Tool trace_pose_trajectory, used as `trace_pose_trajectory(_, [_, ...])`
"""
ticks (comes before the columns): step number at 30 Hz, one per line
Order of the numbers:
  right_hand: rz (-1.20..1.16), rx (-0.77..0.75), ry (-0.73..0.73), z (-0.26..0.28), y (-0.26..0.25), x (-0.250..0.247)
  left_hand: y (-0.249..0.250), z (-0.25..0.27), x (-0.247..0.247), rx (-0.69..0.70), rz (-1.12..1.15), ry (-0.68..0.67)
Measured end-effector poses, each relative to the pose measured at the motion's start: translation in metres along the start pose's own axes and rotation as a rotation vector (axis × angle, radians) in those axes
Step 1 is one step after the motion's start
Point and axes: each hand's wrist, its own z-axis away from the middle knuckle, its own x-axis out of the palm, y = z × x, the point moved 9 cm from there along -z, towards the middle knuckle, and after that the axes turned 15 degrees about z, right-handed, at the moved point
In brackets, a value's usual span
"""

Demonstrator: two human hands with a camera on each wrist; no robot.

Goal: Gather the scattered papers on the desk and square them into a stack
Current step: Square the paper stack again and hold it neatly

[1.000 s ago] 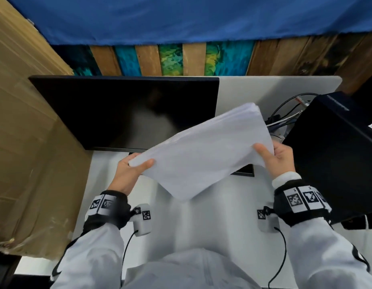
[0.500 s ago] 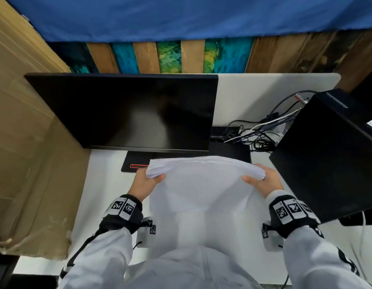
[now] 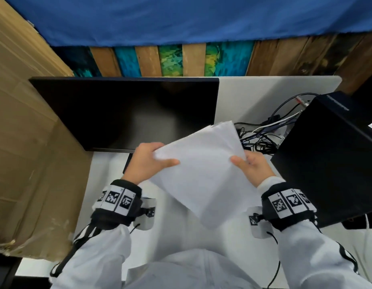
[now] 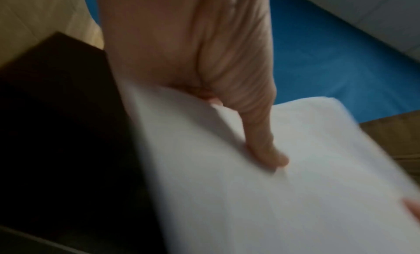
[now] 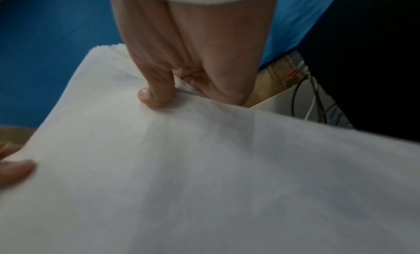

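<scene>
A sheaf of white papers [image 3: 201, 167] hangs tilted above the white desk [image 3: 264, 94], one corner pointing down toward me. My left hand [image 3: 147, 161] pinches its left edge, thumb lying on the top sheet. My right hand [image 3: 251, 165] grips the right edge with the thumb on top and the fingers hidden behind. In the left wrist view the thumb [image 4: 265, 150] presses on the papers [image 4: 272, 195]. The right wrist view shows my right thumb [image 5: 156, 96] bent over the papers [image 5: 204, 168], whose edges fan slightly at the far corner.
A dark monitor [image 3: 126, 111] stands just behind the papers. A black box [image 3: 331, 155] fills the right side, with a tangle of cables [image 3: 262, 136] beside it. Cardboard [image 3: 24, 142] walls off the left.
The papers went from tilted to held upright on edge at the desk half a second ago, and now they are lifted and tilted again, rotated with a corner down.
</scene>
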Motion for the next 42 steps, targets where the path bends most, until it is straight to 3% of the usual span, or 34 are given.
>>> trace_pose_trajectory(3, [-0.180, -0.020, 0.012, 0.005, 0.002, -0.010, -0.007, 0.008, -0.016, -0.081, 0.431, 0.030])
trace_pose_trajectory(5, [-0.193, -0.007, -0.021, 0.009, 0.005, -0.004, -0.008, 0.014, -0.007, -0.120, 0.600, -0.011])
trace_pose_trajectory(9, [-0.172, -0.041, -0.101, 0.013, 0.005, 0.020, -0.008, 0.020, 0.024, -0.128, 0.572, -0.088])
trace_pose_trajectory(18, [-0.169, -0.111, -0.101, 0.008, -0.012, 0.012, -0.006, 0.015, 0.034, -0.135, 0.603, -0.043])
trace_pose_trajectory(24, [-0.356, -0.145, 0.099, 0.012, -0.027, -0.011, -0.009, 0.014, 0.024, -0.132, 0.706, 0.055])
trace_pose_trajectory(29, [-0.332, -0.120, 0.406, 0.017, -0.025, -0.019, -0.010, 0.014, 0.034, -0.114, 0.689, 0.052])
trace_pose_trajectory(33, [-0.294, -0.104, 0.526, 0.017, -0.025, -0.026, -0.015, 0.014, 0.037, -0.108, 0.675, 0.085])
trace_pose_trajectory(35, [-0.311, -0.110, 0.487, 0.014, -0.026, -0.024, -0.018, 0.013, 0.037, -0.119, 0.673, 0.131])
trace_pose_trajectory(39, [-0.229, -0.189, 0.190, 0.012, -0.028, -0.006, -0.018, 0.011, 0.034, -0.118, 0.677, 0.214])
trace_pose_trajectory(42, [-0.165, -0.080, 0.204, 0.010, -0.020, -0.008, -0.011, 0.010, 0.034, -0.133, 0.694, 0.196])
